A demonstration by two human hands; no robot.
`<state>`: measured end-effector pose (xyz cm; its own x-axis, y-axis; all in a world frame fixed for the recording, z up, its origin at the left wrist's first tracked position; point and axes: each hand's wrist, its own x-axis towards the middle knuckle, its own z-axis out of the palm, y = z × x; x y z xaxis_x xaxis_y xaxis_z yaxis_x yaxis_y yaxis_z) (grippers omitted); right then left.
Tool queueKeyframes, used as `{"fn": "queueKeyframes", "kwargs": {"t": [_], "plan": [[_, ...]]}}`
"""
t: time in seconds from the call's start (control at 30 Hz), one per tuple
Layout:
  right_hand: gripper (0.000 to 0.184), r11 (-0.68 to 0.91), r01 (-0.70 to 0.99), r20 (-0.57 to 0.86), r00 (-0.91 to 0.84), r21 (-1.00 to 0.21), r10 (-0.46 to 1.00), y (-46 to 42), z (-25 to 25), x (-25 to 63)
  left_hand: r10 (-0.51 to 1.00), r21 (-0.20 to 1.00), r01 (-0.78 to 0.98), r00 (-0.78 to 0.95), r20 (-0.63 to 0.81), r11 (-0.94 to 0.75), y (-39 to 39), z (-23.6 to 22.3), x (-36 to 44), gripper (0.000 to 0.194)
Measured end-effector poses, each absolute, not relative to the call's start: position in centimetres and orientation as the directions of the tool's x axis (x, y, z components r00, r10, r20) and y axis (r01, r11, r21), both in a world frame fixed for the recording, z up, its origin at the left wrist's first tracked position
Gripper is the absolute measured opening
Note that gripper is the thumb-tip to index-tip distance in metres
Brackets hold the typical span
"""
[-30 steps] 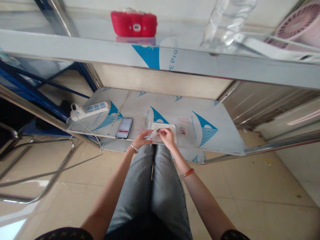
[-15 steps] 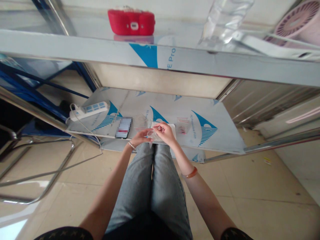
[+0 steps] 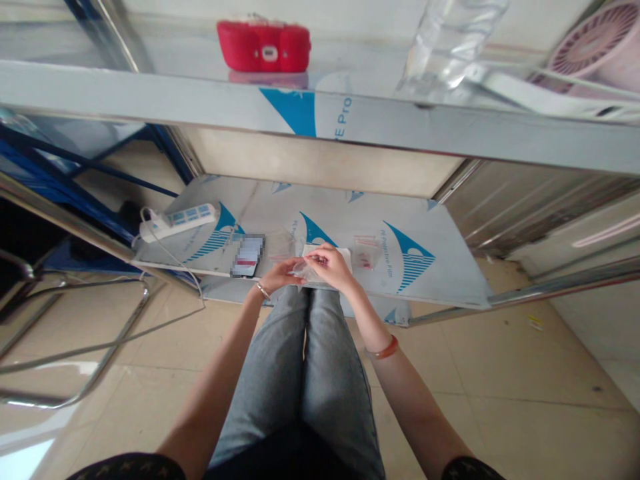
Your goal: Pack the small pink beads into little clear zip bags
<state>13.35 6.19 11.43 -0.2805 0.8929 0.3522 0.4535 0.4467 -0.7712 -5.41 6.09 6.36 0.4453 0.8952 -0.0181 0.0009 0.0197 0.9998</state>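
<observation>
Over the knees, the left hand [image 3: 280, 273] and right hand [image 3: 331, 265] pinched a small clear bag [image 3: 306, 269] between them at the lower shelf [image 3: 440, 280] edge. Loosened fingers could drop it floorward; beyond lay a power strip [image 3: 179, 221].

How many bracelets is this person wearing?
2: a thin silver bracelet on the left wrist, and an orange bangle further up the right forearm. None other shows.
</observation>
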Motion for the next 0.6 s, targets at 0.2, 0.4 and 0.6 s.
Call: {"fn": "queueKeyframes", "kwargs": {"t": [0.2, 0.4, 0.6], "plan": [[0.014, 0.269, 0.617, 0.308, -0.046, -0.739, 0.95, 8.0, 6.9, 15.8, 0.896, 0.999, -0.02, 0.444, -0.025, 0.038, 5.9, 6.9, -5.7, 0.064], [0.014, 0.197, 0.686, 0.205, -0.071, -0.701, 0.976, 7.7, 1.9, 16.6, 0.935, 0.999, -0.011, 0.351, -0.045, 0.052, 5.8, 7.3, -5.9, 0.061], [0.018, 0.185, 0.713, 0.201, -0.063, -0.676, 0.978, 7.4, 0.5, 15.6, 0.921, 0.998, -0.017, 0.386, -0.056, 0.067, 6.0, 7.2, -6.0, 0.063]]}}
